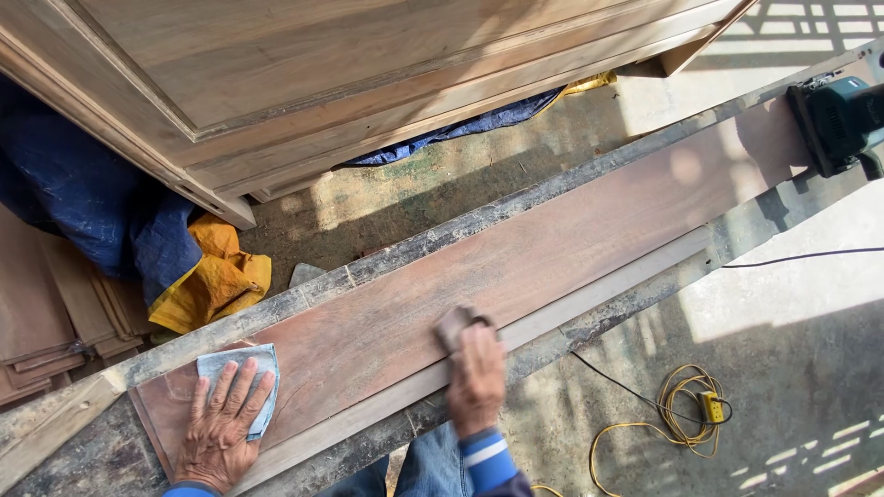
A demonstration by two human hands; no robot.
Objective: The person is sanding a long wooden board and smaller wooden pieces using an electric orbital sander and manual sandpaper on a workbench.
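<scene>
Head view: hand-sanding a long reddish plank [516, 267]

Left hand [219, 425] lies flat and open on a pale cloth [241, 368] at the plank's near end, probably pinning the board down. Right hand [476, 379] is curled around a worn sanding pad [458, 324] near the plank's front edge. Green power sander [840, 118] sits at the far end.

Outdoor work spot, concrete floor [792, 368] in sun with lattice shadows at right. Large pale wooden door panel [304, 83] lies top left over a blue tarp [83, 202] and yellow cloth [216, 276]. Stacked boards [46, 322] at left. Yellow cable [686, 414] coiled on floor, green power tool [843, 120] top right.
</scene>
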